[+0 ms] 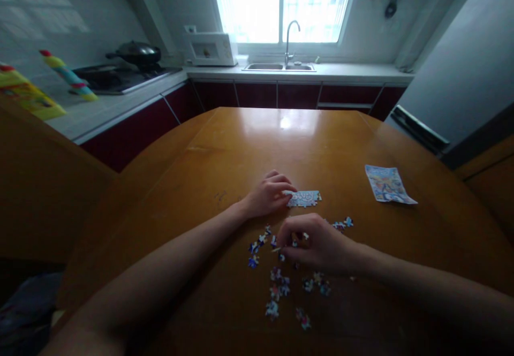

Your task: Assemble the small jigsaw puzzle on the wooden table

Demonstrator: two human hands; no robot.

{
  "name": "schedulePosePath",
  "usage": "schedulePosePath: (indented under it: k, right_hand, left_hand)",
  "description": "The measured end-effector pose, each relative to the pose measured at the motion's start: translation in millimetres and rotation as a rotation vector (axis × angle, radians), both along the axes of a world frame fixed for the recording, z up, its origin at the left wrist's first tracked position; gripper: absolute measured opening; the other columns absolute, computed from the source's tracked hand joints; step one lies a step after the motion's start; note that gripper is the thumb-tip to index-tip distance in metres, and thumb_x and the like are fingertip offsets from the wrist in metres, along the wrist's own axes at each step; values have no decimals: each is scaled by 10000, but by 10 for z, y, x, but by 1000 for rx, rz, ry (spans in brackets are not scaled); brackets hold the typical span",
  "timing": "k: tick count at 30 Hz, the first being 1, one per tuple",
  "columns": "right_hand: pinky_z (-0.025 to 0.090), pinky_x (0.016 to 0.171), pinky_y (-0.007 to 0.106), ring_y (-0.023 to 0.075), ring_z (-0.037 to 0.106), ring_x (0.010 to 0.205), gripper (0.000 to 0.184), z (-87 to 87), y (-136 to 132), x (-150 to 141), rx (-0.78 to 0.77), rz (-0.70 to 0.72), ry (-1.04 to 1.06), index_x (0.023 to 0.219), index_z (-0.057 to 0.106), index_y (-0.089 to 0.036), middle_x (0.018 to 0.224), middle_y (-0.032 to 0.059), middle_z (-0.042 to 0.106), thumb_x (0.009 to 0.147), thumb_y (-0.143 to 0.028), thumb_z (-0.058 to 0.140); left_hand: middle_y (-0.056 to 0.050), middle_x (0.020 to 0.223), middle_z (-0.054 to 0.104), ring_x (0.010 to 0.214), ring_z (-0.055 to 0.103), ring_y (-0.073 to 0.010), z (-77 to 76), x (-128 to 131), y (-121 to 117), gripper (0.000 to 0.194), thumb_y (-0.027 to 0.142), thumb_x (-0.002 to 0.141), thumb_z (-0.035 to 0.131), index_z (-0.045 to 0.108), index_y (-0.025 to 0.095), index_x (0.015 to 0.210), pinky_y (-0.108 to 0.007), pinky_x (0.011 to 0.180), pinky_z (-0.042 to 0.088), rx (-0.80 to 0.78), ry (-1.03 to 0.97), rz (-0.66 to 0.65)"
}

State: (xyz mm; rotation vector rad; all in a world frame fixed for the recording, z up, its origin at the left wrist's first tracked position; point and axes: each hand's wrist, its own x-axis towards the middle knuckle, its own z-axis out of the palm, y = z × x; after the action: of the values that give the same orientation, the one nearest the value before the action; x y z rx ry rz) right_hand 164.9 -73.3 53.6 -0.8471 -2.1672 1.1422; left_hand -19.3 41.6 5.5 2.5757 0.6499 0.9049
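Observation:
On the wooden table (241, 147) lies a small joined block of jigsaw pieces (305, 198). My left hand (267, 194) rests at its left end, fingers curled and fingertips pressing on that edge. My right hand (317, 243) hovers low over several loose puzzle pieces (277, 286), fingers bent downward in a pinch on one small piece at its left side. More loose pieces (343, 224) lie just right of my right hand.
A printed picture sheet (388, 184) lies on the table at the right. Behind the table runs a counter with a sink and tap (287, 61), a white microwave (211, 50), and a hob with a black pan (136, 53). Colourful bottles (24, 91) stand at left.

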Motion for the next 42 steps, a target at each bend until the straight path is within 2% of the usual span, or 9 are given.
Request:
schedulePosePath:
  k: [4, 6, 11, 14, 18, 25, 35, 42]
  right_hand:
    - [439, 598, 265, 119, 556, 646, 49, -14, 368, 360, 5, -329, 134, 802, 680, -181, 710, 2, 657, 808, -227, 694]
    - [450, 587, 278, 135, 591, 645, 165, -97, 577, 554, -4, -471, 220, 929, 689, -178, 738, 16, 689, 800, -277, 719]
    - [498, 654, 331, 178, 645, 709, 205, -396, 865, 891, 61, -665, 158, 958, 744, -167, 848, 78, 749, 825, -310, 683]
    - [512, 692, 342, 195, 662, 765, 211, -520, 881, 934, 109, -667, 81, 971, 763, -165, 909, 95, 760, 844, -281, 641]
    - [495, 643, 311, 174, 639, 709, 227, -581, 861, 899, 129, -613, 72, 1018, 753, -167, 850, 70, 747, 859, -276, 632]
    - [438, 608, 288, 141, 568, 655, 165, -555, 822, 861, 285, -555, 38, 931, 781, -186, 786, 46, 713, 876, -224, 629]
    - [455, 628, 301, 147, 567, 675, 194, -516, 789, 848, 258, -545, 0, 1000, 773, -162, 861, 74, 723, 884, -254, 648]
    - [443, 627, 289, 142, 561, 672, 147, -549, 813, 862, 297, -533, 13, 895, 777, -173, 820, 61, 699, 892, -264, 662]
  left_hand:
    - [-46, 1107, 702, 1037, 563, -214, 47, 2, -35, 179, 320, 960, 619, 740, 276, 1085, -385, 949, 472, 0, 98, -136]
    - [-37, 1132, 701, 1040, 572, -212, 64, 3, -42, 175, 322, 964, 618, 746, 297, 1082, -394, 964, 469, 6, 130, -155]
    - [-29, 1139, 704, 1020, 597, -205, 34, -5, -3, 186, 323, 971, 612, 747, 322, 1098, -402, 952, 480, 6, 160, -116]
    - [-34, 1107, 712, 1006, 602, -203, -14, -10, 38, 170, 304, 967, 617, 760, 305, 1058, -402, 931, 493, 8, 131, -50]
    - [-46, 1093, 712, 1010, 608, -202, -49, -13, 69, 170, 278, 969, 607, 763, 283, 1038, -398, 915, 507, -25, 96, -3]
    - [-41, 1126, 707, 1035, 607, -201, -8, -15, 56, 157, 283, 963, 619, 753, 277, 1045, -410, 944, 492, -47, 122, -28]
    - [-47, 1132, 708, 1033, 609, -208, -4, -1, 43, 163, 270, 960, 611, 742, 275, 1056, -420, 940, 496, -32, 114, -36]
    - [-46, 1111, 713, 1030, 611, -201, -23, 11, 51, 156, 265, 970, 596, 738, 262, 1035, -407, 939, 496, -23, 108, -29]
